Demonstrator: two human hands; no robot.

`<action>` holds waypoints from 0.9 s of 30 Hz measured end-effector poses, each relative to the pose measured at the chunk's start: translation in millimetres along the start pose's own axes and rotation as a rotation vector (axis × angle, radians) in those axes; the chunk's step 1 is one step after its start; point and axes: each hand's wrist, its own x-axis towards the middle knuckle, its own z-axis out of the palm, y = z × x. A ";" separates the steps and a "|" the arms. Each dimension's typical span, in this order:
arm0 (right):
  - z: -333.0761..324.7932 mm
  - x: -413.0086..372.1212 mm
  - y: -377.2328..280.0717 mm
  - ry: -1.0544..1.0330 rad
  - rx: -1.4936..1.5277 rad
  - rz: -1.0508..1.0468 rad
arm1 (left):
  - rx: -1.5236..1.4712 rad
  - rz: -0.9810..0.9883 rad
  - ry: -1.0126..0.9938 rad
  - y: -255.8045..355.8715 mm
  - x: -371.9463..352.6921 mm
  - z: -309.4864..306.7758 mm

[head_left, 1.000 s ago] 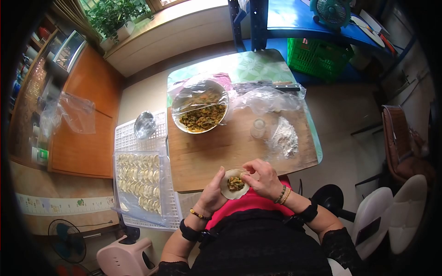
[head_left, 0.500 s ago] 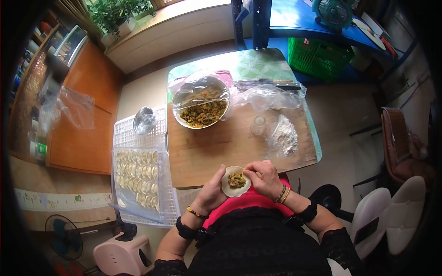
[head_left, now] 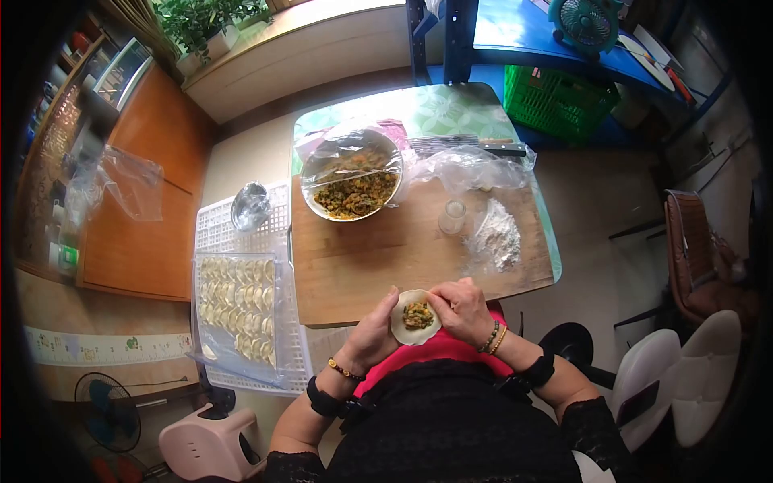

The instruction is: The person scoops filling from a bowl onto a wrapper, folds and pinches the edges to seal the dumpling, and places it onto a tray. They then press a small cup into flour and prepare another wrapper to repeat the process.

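Note:
A round dumpling wrapper with a mound of chopped filling in its middle lies between my hands, just off the front edge of the wooden board. My left hand supports the wrapper from the left, its thumb along the rim. With fingertips pinched together, my right hand grips the wrapper's right edge. The wrapper is still open and nearly flat. Farther back on the board stands a metal bowl of the same filling, partly covered by plastic film.
A flour pile and a small glass jar sit on the right of the wooden board. Behind them lie a knife and a plastic bag. At left, a tray holds rows of folded dumplings beside a foil-like bowl.
The wrapper and both hands have shifted very slightly. My right fingers have moved a little along the wrapper's right edge. The view has tilted a touch.

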 end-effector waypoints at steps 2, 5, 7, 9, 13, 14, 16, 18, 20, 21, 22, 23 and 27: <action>0.3 -0.1 2.2 -0.019 0.009 -0.029 | 0.009 0.001 0.011 -0.5 1.0 -1.1; 3.3 -1.0 8.8 0.014 -0.066 -0.069 | 0.025 -0.002 0.032 0.4 1.1 1.7; -2.1 2.8 -1.3 0.003 -0.010 -0.003 | 0.029 -0.006 0.045 0.3 1.3 2.2; -3.2 3.5 -3.2 -0.007 0.046 0.065 | 0.015 -0.015 0.014 -0.6 2.9 0.1; -0.4 1.3 1.9 -0.053 0.075 0.054 | 0.029 -0.019 0.017 -4.7 5.0 -5.7; 0.0 0.9 2.4 -0.059 0.084 0.047 | 0.037 -0.020 0.026 -4.8 4.6 -6.1; 0.6 -0.3 1.6 -0.073 0.097 0.064 | 0.043 -0.022 0.038 -5.5 3.6 -5.3; 1.8 -1.0 1.8 -0.086 0.111 0.079 | 0.121 -0.005 0.101 -5.5 2.4 -3.8; 3.6 -1.8 4.0 -0.100 0.121 0.066 | 0.162 -0.022 0.123 -7.0 3.5 -5.9; 4.6 -2.1 4.8 -0.100 0.121 0.067 | 0.204 -0.039 0.141 -7.7 4.2 -6.6; 5.7 -2.2 5.7 -0.095 0.137 0.026 | 0.203 -0.041 0.141 -8.0 4.6 -5.7; 6.5 -2.5 6.6 -0.089 0.153 -0.016 | 0.223 -0.055 0.127 -7.8 5.0 -3.9; 7.8 -4.5 8.8 -0.112 0.094 -0.042 | 0.309 -0.126 0.108 -2.5 3.8 3.9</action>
